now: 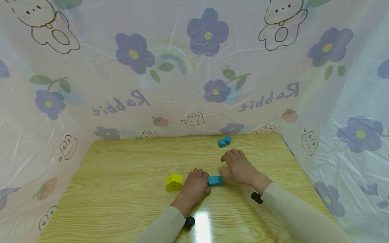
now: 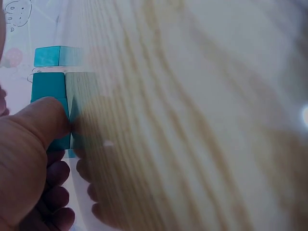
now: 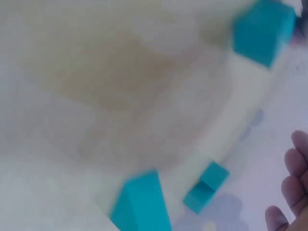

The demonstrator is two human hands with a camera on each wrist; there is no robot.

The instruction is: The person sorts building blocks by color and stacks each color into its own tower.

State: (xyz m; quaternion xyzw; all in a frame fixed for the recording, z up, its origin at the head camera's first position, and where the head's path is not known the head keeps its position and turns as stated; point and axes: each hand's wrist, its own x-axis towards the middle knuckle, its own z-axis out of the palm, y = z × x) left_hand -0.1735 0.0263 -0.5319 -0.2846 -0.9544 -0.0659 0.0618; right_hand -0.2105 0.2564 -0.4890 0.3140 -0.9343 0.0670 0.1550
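Note:
Two blue cubes [image 1: 215, 181] sit side by side on the table between the two hands. My left hand [image 1: 195, 186] holds their left end, and in the left wrist view its thumb [image 2: 45, 118] presses on the blue cubes [image 2: 49, 85] with the other fingers curled below. My right hand [image 1: 240, 167] hovers just right of them, fingers loosely spread and nothing in its grasp. A blue triangular block [image 3: 144, 202] shows in the right wrist view; in the head view my right hand mostly hides it.
Left of my left hand stands a small yellow block house [image 1: 174, 182] with a peaked top. Two more blue blocks [image 1: 222, 143] lie near the table's back edge. A patterned curtain [image 1: 194, 84] surrounds the wooden table [image 1: 127, 162] at the back and sides.

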